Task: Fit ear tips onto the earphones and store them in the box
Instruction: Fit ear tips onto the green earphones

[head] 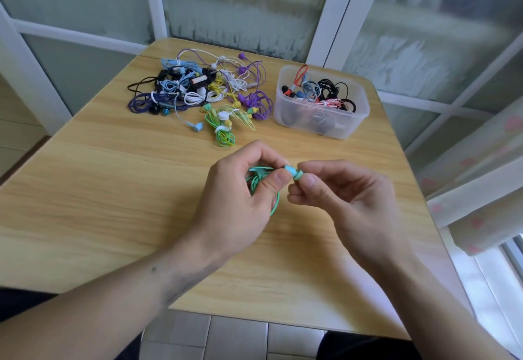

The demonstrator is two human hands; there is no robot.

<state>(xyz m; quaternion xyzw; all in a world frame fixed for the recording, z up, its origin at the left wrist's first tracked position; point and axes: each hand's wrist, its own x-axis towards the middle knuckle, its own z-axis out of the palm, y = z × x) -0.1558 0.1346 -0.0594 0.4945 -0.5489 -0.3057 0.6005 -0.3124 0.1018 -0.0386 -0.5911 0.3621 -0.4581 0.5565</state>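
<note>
Above the middle of the wooden table, my left hand grips a coiled mint-green earphone set, its cable looped through my palm, and pinches one earbud between thumb and forefinger. My right hand pinches a mint-green ear tip right against that earbud's end. A clear plastic box at the back right holds several coiled earphones in black, orange and blue.
A tangled pile of earphones in purple, blue, white, yellow and green lies at the back middle of the table. Frosted window panels stand behind it. A curtain hangs at the right. Tiled floor shows below the table's near edge.
</note>
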